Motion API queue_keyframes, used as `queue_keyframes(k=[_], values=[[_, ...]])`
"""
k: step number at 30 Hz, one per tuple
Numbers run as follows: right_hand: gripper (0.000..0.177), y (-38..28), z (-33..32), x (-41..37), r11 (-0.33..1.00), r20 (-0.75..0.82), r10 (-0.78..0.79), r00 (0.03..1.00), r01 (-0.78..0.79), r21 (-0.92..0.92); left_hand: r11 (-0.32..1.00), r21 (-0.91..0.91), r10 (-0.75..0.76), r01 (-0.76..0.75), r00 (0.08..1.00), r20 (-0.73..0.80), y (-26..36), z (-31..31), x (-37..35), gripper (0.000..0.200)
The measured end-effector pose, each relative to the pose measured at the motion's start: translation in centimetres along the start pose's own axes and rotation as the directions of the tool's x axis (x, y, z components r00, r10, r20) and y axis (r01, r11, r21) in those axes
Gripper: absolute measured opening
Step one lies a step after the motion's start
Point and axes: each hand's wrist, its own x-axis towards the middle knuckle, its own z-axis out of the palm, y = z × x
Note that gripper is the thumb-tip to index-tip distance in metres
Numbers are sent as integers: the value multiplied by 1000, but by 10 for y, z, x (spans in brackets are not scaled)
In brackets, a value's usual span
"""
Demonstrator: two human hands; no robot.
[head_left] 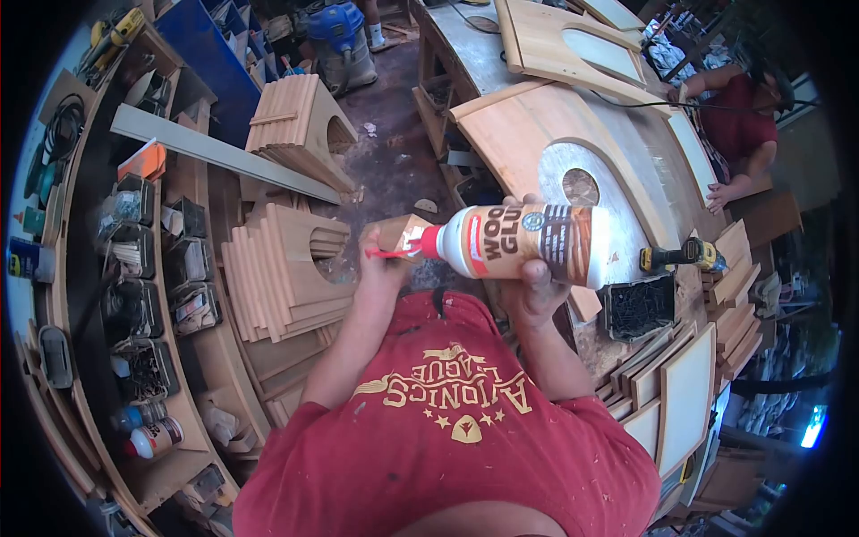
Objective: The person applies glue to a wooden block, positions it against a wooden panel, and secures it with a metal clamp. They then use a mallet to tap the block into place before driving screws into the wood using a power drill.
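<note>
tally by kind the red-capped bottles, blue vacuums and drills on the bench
red-capped bottles: 2
blue vacuum: 1
drill: 1
total: 4

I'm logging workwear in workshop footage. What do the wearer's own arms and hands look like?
The left hand and right hand show no gloves, and no watch is visible. The forearms are bare below short, dark red sleeves, part of a shirt with gold lettering.

Stacked panels (268,277) flank the left hand (376,255); open floor (394,143) lies ahead.
</note>
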Motion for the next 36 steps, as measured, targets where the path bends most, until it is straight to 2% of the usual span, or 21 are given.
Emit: queue_keyframes(k=[2, 5, 7, 11, 14, 17, 19, 20, 23, 26, 27, 29, 30, 31, 32, 33, 34, 35, 36], values=[[87, 1, 3, -9, 1000, 34, 21, 999, -21, 2, 1000, -7, -13, 14, 995, 98, 0, -25, 22, 48], [84, 14, 3, -3, 998, -60, -55, 997, 56, 21, 998, 59, 11, -17, 994, 108, 7, -6, 3, 48], [80, 13, 3, 11, 988, -77, -149, 986, 145, -61, 1000, 11, -5, 5, 998, 58, 11, -2, 4, 47], [81, 19, 11, 6, 993, -21, -108, 994, 106, -51, 999, 48, -21, 17, 997, 74, 12, -6, 16, 45], [84, 28, 11, 7, 994, -62, -102, 993, 100, -35, 996, -61, -70, 66, 996, -58, 15, 4, 18, 44], [86, 29, 8, 13, 993, -109, -111, 988, 105, -59, 997, 50, -63, 60, 996, 55, 21, -7, 37, 44], [86, 23, 17, 9, 990, -127, -127, 984, 118, -75, 998, 25, -55, 54, 997, 47, 27, 2, 31, 45], [89, 27, 8, 1, 996, -108, -48, 993, 39, -79, 999, 11, -52, 52, 998, 42, 29, 6, 29, 45], [89, 29, 25, -2, 992, -111, -80, 991, 69, -102, 994, 49, -101, 101, 995, -8, 32, 6, 45, 44], [88, 39, 24, 8, 994, -192, -105, 976, 94, -62, 988, 2, -154, 155, 981, 114, 34, -5, 65, 42], [88, 39, 24, 11, 994, -221, -108, 969, 101, -42, 986, 14, -165, 165, 976, 144, 35, -10, 74, 41], [86, 43, 20, 8, 995, -162, -82, 983, 71, -70, 978, 55, -206, 199, 955, 212, 39, -18, 85, 40], [84, 45, 21, 3, 993, -146, -73, 987, 58, -101, 990, 63, -134, 128, 986, 99, 39, -2, 72, 38], [82, 43, 20, 0, 988, -148, -74, 986, 53, -143, 957, 289, -75, 39, 991, 112, 39, -11, 83, 33], [79, 40, 23, 1, 998, -200, -43, 979, 34, -49, 890, 446, -46, -97, 953, 299, 45, -32, 110, 30], [76, 38, 26, 3, 999, -242, -9, 970, 21, 50, 935, 349, -85, -57, 921, 379, 52, -25, 103, 31], [72, 44, 17, 9, 990, -372, 18, 928, 36, 139, 965, 263, -72, 10, 971, 228, 57, -23, 112, 34], [61, 50, -3, 14, 971, -447, 109, 888, 2, 240, 986, 159, -57, 45, 996, 72, 61, -21, 120, 37], [52, 39, -15, 26, 916, -517, 214, 829, 14, 401, 992, 86, -98, 92, 992, 80, 70, -7, 112, 40]])
